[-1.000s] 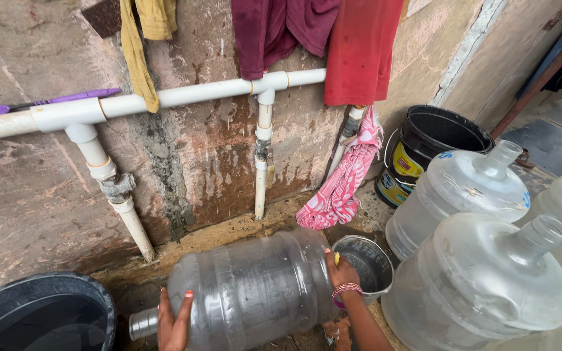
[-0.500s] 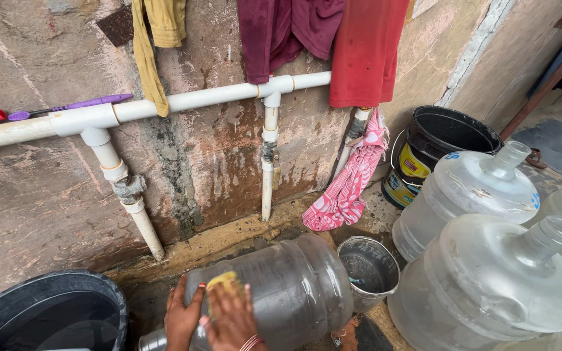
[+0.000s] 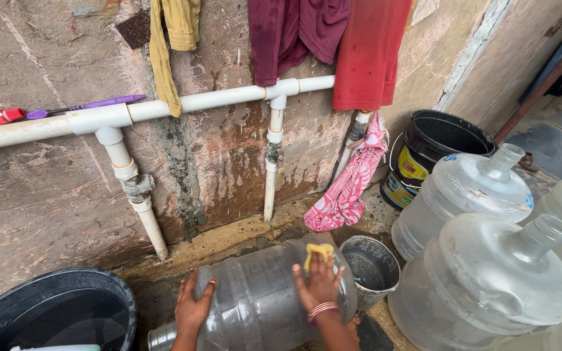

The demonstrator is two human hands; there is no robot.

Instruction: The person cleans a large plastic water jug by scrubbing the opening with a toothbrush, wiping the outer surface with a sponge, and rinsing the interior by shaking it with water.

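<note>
A large clear plastic water jug (image 3: 255, 299) lies on its side on the ground, neck toward the lower left. My left hand (image 3: 192, 309) rests flat on the jug near its shoulder, fingers spread. My right hand (image 3: 319, 283) presses a yellow sponge (image 3: 319, 251) against the jug's body near its base end. A bangle sits on my right wrist.
Upright clear water jugs (image 3: 482, 279) (image 3: 463, 188) stand at the right. A small metal pail (image 3: 371, 270) sits beside the lying jug, a black bucket (image 3: 447, 133) behind, a black tub (image 3: 53, 312) at lower left. White pipes (image 3: 196, 101) and hanging cloths (image 3: 369, 52) line the wall.
My right hand with the sponge has moved along the jug from the neck end toward the base end. My left hand now lies flat near the jug's shoulder.
</note>
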